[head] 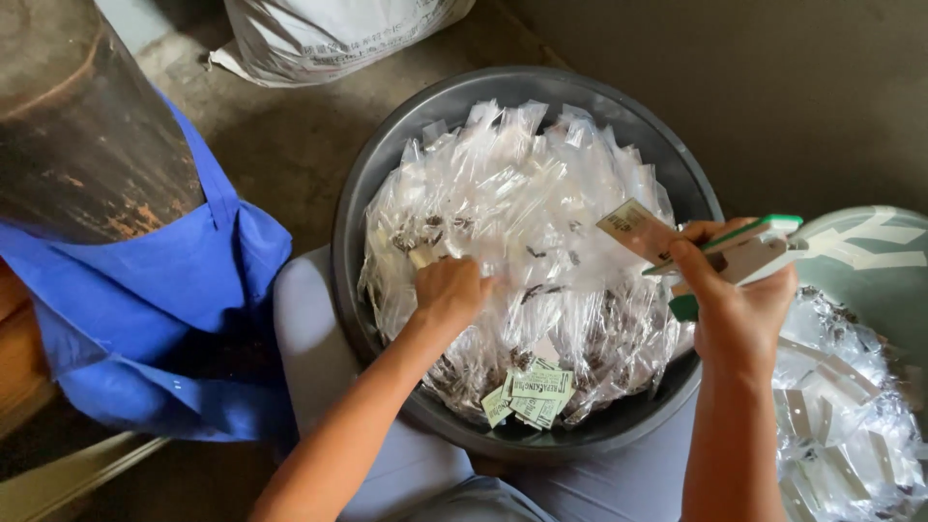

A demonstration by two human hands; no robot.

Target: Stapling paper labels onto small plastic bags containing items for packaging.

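A dark grey round tub sits on my lap, heaped with several small clear plastic bags holding dark bits. My left hand reaches into the heap with its fingers closed on one bag near the tub's left side. My right hand hovers over the tub's right rim, gripping a white and green stapler with a small paper label pinched at its nose. A few loose paper labels lie at the front of the tub.
A second pile of clear bags lies in a pale green basin at the right. Blue cloth hangs at the left beside a dark wooden post. A large plastic sack lies on the concrete floor behind.
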